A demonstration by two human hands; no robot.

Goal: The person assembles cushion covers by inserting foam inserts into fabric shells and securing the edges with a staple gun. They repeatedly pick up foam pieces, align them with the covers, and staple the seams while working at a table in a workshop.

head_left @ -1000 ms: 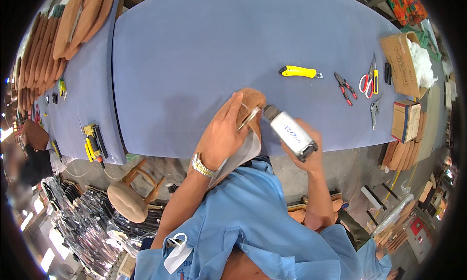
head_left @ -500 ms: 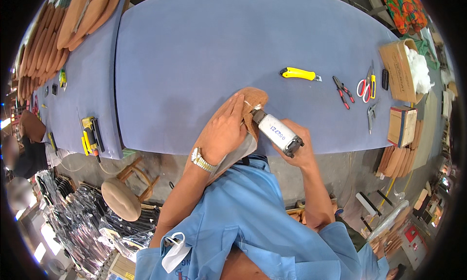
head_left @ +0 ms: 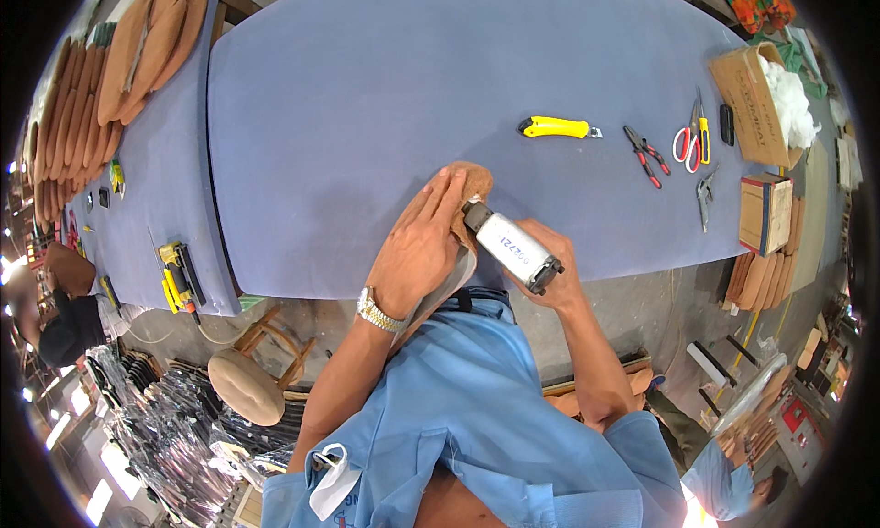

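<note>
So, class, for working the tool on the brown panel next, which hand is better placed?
Probably the right hand: it grips the tool, whose nose is at the panel's edge. The left hand rests on the panel, seemingly steadying it.

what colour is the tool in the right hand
The tool is mostly whitish with dark ends, as the head view shows.

That brown pad (head_left: 478, 176) is tilted, pale lining (head_left: 461, 271) showing; that silver staple gun (head_left: 511, 247) has its black nose (head_left: 477, 216) against the pad's right edge.
</note>
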